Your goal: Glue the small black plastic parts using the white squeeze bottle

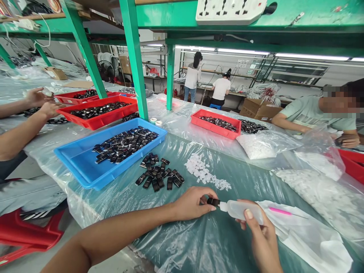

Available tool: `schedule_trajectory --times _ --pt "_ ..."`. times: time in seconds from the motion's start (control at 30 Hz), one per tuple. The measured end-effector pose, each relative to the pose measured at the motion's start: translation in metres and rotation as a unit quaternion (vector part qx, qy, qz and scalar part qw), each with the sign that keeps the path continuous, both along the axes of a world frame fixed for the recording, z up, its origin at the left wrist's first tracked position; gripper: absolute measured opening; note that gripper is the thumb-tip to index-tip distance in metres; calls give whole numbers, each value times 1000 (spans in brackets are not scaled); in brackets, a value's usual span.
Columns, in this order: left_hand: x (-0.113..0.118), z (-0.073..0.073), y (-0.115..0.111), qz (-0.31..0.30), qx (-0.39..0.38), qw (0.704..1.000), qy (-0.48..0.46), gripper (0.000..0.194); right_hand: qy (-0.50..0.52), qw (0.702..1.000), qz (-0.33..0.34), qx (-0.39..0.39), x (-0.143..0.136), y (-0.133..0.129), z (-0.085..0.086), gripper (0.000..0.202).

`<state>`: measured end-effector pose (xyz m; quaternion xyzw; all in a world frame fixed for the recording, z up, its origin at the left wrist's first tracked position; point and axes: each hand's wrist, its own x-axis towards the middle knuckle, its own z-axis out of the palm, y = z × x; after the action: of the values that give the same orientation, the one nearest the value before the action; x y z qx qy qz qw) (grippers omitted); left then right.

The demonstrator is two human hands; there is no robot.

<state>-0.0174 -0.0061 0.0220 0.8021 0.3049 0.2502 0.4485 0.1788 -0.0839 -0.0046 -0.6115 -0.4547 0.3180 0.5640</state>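
Head view: two bare hands work close together above a table under a clear plastic sheet (241,242), a small black piece (213,202) in one and a squeeze bottle (240,211) in the other.
Black piece: at the left fingertips, one end facing the bottle, the nozzle (223,206) touching it or just beside it – the exact contact is too small to tell.
Bottle handling: good work here calls for a light, even squeeze, with the nozzle lined up on the end of the piece; pressing too hard could flood it or smear the fingers.
Piece handling: best gripped by its sides, fingers well back from the nozzle and the piece steady, so that only the bottle makes the fine moves.
Left hand (189,204): pinching the black piece between thumb and fingers, the forearm reaching in low across the near side of the table.
Right hand (263,235): closed around the bottle, thumb on its upper side – the forearm comes up from the lower edge, and the bottle lies nearly level, nozzle toward the left hand.
Loose black pieces (159,172): a heap beyond the left hand, beside the blue tray (71,161) that holds more.
White bits (199,167): spread just right of that heap.
Pink stick (280,211): on a white sheet (321,239), beyond the right hand.
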Motion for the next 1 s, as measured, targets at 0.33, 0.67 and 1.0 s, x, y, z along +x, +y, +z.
schedule_trajectory --times 0.33,0.67,1.0 --pt "0 -2 0 0 2 1000 18 24 -25 999 -22 6 -3 -2 1 40" --pt "-1 -2 0 -4 1 1000 14 24 -50 998 -28 25 -7 -4 7 36" --pt "0 -1 -1 -14 -37 998 -46 21 -16 999 -36 29 -1 -3 4 34"
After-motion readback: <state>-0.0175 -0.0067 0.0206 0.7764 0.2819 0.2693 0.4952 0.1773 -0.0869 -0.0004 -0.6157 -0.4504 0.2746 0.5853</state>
